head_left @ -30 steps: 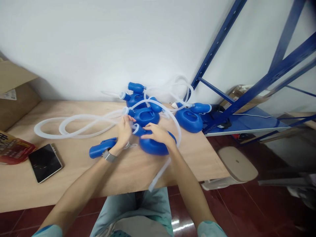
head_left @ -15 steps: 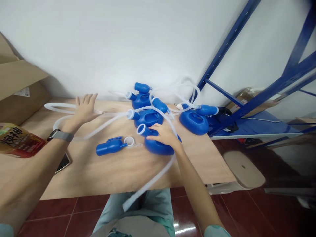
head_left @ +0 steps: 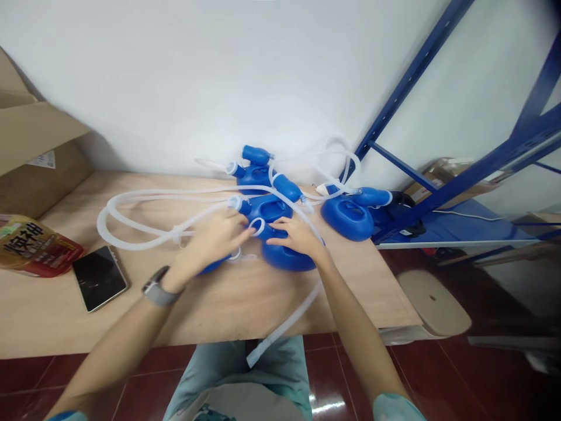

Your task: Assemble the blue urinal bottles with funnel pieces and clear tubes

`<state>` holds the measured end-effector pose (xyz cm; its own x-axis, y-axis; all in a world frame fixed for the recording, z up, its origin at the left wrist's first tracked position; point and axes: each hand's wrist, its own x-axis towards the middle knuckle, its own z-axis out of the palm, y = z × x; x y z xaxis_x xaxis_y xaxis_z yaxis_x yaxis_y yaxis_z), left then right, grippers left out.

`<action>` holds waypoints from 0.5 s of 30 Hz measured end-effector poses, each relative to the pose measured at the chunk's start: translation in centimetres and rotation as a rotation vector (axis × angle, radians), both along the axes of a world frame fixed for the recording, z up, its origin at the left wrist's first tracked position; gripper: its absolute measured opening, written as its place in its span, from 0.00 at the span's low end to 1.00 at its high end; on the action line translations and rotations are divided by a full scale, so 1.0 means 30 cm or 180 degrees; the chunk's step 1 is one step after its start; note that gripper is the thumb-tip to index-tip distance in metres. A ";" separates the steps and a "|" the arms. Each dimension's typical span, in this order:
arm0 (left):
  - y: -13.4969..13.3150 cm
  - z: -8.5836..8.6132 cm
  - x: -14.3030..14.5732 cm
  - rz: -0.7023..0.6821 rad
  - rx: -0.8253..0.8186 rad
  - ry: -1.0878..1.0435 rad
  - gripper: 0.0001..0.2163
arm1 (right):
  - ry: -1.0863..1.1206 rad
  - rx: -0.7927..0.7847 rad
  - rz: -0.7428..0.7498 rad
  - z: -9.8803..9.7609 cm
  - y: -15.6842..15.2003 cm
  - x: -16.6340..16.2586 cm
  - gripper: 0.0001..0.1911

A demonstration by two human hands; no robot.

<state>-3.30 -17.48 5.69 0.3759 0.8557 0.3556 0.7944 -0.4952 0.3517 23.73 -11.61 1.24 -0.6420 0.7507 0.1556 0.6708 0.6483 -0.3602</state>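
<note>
My right hand (head_left: 295, 237) is wrapped around the neck and handle of the front blue urinal bottle (head_left: 287, 257), which lies on its side with its white-rimmed mouth facing left. My left hand (head_left: 221, 237) is at that mouth, fingers apart, fingertips beside or touching the rim; I cannot tell which. Beneath the left hand, a loose blue spout piece (head_left: 214, 266) and a white ring cap (head_left: 236, 254) are mostly covered. A long clear tube (head_left: 131, 225) lies looped at the left, and its free end (head_left: 263, 348) hangs over the table's front edge.
More blue urinal bottles (head_left: 346, 219) with tubes lie toward the wall. At the left are a phone (head_left: 100, 278), a red-and-gold drink package (head_left: 39, 245) and an open cardboard box (head_left: 48, 175). A blue metal shelf (head_left: 460, 225) and a beige stool (head_left: 433, 301) stand right.
My left hand has let the looped tube lie on the table and moved right to the front bottle's mouth. My right hand stays on that bottle. The phone is now uncovered.
</note>
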 end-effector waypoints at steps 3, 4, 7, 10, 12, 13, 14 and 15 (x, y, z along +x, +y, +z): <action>0.013 -0.068 0.119 -0.0007 -0.0216 0.0164 0.18 | 0.0028 0.0038 0.0038 0.000 -0.001 0.002 0.27; 0.029 -0.086 0.131 -0.0042 -0.0288 0.0140 0.19 | 0.0032 0.0037 0.0067 0.001 -0.001 0.004 0.26; 0.081 -0.106 0.119 -0.0453 -0.0372 -0.0036 0.20 | 0.0035 -0.0003 0.0193 0.005 0.003 0.010 0.25; 0.114 -0.083 0.089 -0.1045 -0.0587 -0.0159 0.21 | 0.0068 -0.0030 0.0342 0.009 0.013 0.018 0.24; 0.124 -0.056 0.074 -0.1322 -0.0832 -0.0195 0.22 | 0.0081 -0.0060 0.0474 0.010 0.021 0.027 0.25; 0.126 -0.042 0.067 -0.1412 -0.0949 -0.0215 0.22 | 0.0081 -0.0088 0.0553 0.010 0.026 0.033 0.25; 0.126 -0.029 0.059 -0.1486 -0.1058 -0.0240 0.22 | 0.0083 -0.0119 0.0627 0.010 0.031 0.040 0.24; 0.123 -0.016 0.050 -0.1550 -0.1150 -0.0266 0.22 | 0.0088 -0.0146 0.0672 0.010 0.036 0.048 0.24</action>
